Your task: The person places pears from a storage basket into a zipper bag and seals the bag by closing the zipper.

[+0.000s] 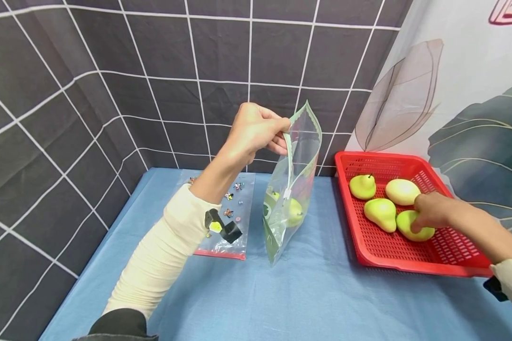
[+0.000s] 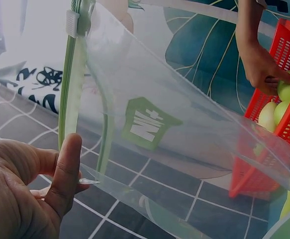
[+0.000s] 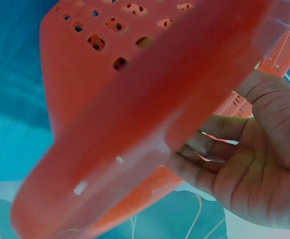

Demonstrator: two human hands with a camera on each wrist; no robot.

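Note:
My left hand (image 1: 260, 127) pinches the top edge of a clear zip bag (image 1: 297, 156) with green trim and a white slider. The bag's mouth gapes, and green pears (image 1: 296, 213) sit low inside it. At the right, my right hand (image 1: 437, 211) reaches into a red basket (image 1: 353, 227) and grips a green pear (image 1: 416, 233) from above. Two more pears and a pale yellow oval fruit (image 1: 402, 192) lie beside it. In the right wrist view, the basket's rim (image 3: 135, 144) hides the gripped pear and the fingertips.
Left of the standing bag, a flat clear bag (image 1: 243, 227) with a red zip strip and small colourful pieces lies on the blue cloth (image 1: 281, 298). A dark tiled-pattern curtain (image 1: 222, 52) hangs behind, with a leaf-printed sheet (image 1: 465, 94) at the right.

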